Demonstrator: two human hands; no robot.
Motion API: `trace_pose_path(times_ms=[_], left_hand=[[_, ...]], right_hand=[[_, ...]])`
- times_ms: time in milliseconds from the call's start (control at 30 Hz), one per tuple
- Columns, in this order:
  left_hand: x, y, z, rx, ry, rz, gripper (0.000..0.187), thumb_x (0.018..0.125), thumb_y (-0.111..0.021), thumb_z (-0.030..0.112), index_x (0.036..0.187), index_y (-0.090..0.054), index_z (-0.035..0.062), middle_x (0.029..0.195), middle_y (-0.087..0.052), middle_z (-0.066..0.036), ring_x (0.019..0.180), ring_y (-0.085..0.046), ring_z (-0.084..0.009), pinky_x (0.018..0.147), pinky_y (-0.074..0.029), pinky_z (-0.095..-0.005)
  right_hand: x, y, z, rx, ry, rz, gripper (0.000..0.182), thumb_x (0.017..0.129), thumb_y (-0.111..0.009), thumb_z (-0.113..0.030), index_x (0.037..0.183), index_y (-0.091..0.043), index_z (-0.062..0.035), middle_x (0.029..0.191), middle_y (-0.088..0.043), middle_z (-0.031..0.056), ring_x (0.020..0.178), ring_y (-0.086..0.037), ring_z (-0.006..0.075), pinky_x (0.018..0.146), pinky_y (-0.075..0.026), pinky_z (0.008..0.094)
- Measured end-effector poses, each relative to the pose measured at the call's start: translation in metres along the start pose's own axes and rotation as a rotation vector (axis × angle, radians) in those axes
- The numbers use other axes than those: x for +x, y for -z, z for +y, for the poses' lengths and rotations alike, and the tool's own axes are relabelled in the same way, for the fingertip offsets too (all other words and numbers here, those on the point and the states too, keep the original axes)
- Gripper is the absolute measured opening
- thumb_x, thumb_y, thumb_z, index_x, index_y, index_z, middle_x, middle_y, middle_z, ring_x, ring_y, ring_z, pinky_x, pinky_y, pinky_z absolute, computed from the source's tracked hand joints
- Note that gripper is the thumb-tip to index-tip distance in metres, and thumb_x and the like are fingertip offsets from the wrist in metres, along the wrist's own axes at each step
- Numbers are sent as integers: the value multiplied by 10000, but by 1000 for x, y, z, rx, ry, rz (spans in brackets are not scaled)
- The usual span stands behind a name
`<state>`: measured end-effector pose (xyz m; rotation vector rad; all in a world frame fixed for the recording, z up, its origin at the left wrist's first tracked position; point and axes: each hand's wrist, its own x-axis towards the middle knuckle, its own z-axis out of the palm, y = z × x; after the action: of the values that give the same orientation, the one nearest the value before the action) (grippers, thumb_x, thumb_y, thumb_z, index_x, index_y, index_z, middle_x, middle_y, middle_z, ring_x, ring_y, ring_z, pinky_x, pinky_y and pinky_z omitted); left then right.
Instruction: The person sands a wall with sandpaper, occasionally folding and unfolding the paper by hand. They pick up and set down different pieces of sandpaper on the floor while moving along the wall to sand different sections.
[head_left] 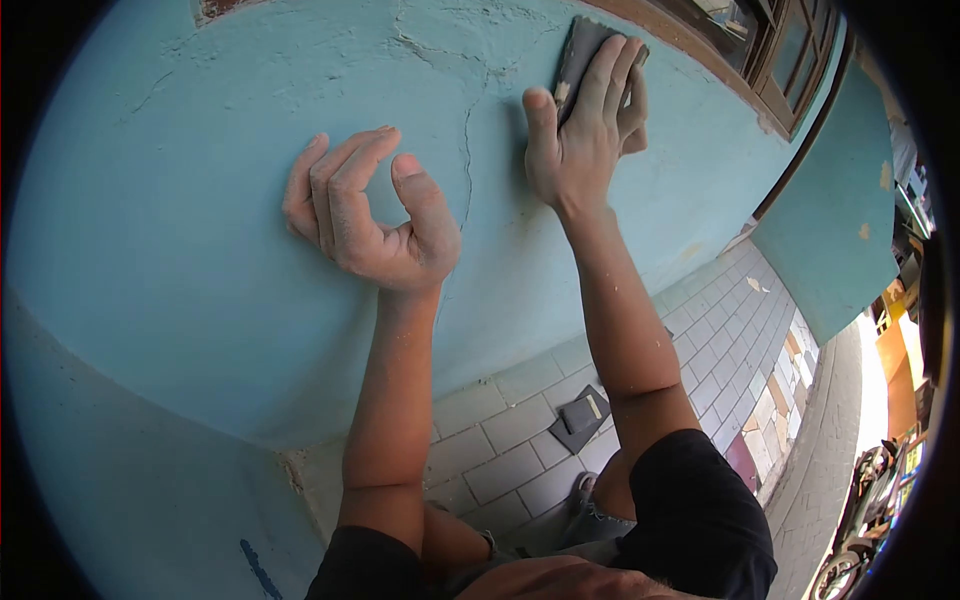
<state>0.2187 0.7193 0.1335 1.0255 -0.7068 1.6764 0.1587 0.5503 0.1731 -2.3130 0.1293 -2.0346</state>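
My right hand presses a dark grey piece of sandpaper flat against the light blue wall, just below the window. The fingers lie over the sheet, and its worn left edge shows beside the thumb. To the left, my left hand is raised in front of the wall, palm turned up, with its fingers curved and the thumb apart. Nothing is in it. Pale dust coats both hands. A thin crack runs down the wall between them, and rough, flaking paint lies above.
A brown wooden window frame borders the wall at the upper right. Dark sandpaper sheets lie on the grey tiled floor below my arms. A green panel stands at the right, with a parked motorcycle farther out.
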Motion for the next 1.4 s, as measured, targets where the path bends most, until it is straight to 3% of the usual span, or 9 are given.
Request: trace_pose_path(times_ms=[100,233,333,467,567,733,1000,1200,1400], left_hand=[[4,-2,2,13,13,32,157,967,-579,153,1012,-685,46,903,-712,-41,877,-620,-181,1047,-431,-449],[-4,-3,0,6,8,82,118,883,-593,113,962,-678,87,846,-712,-13,832,-604,-154,1023,-422,-392],[-8,-1,-2,46,-35,23,111,888,-596,116,956,-678,85,829,-708,-11,826,-596,-161,1012,-431,-382],[-10,-2,-3,18,-15,35,100,899,-595,129,935,-679,88,809,-705,-6,860,-591,-176,992,-442,-374],[-11,-3,0,20,-12,43,133,948,-582,160,947,-682,73,810,-694,-14,844,-603,-176,999,-448,-402],[-13,-5,1,81,-27,104,173,991,-573,189,958,-685,61,821,-684,-24,808,-618,-174,1007,-454,-429],[-13,0,-2,24,14,-11,183,988,-580,196,994,-690,49,843,-688,-26,886,-611,-197,1006,-445,-438],[-5,-4,0,86,6,24,115,941,-587,168,967,-671,95,854,-698,1,836,-606,-158,1002,-425,-399],[-9,0,3,96,27,-38,157,934,-588,128,1024,-695,57,923,-702,-36,997,-579,-241,1025,-428,-442]], right_hand=[[-26,-3,-5,-105,-79,-30,1075,944,-450,-746,1615,-138,33,1690,-104,258,1522,-126,459,1147,-112,576],[-223,3,-15,-170,-77,-397,1154,947,-433,-752,1555,-99,170,1648,-47,371,1527,-2,516,1142,-89,598],[-196,-8,5,-181,-87,-282,1131,958,-427,-740,1571,-70,141,1656,-35,358,1534,2,503,1147,-92,588],[3,5,-5,-126,-158,-70,1023,1007,-382,-677,1606,-10,63,1665,0,339,1546,27,493,1182,-18,618],[-19,-5,-3,19,-98,24,989,1019,-367,-660,1607,-32,61,1662,11,345,1543,47,508,1195,17,619],[-241,1,-17,-117,-127,-408,1026,985,-420,-701,1595,-131,72,1611,32,434,1516,41,579,1186,11,667],[28,5,-2,-95,-25,53,1066,988,-353,-721,1575,-96,131,1642,-21,383,1548,-8,501,1222,-21,589],[-188,-15,13,-127,158,-168,1056,974,-414,-713,1530,-243,168,1576,-246,415,1510,-208,525,1220,-94,605],[-83,10,11,-134,159,-186,1094,930,-513,-725,1565,-219,116,1625,-215,350,1535,-192,469,1224,-119,576]])
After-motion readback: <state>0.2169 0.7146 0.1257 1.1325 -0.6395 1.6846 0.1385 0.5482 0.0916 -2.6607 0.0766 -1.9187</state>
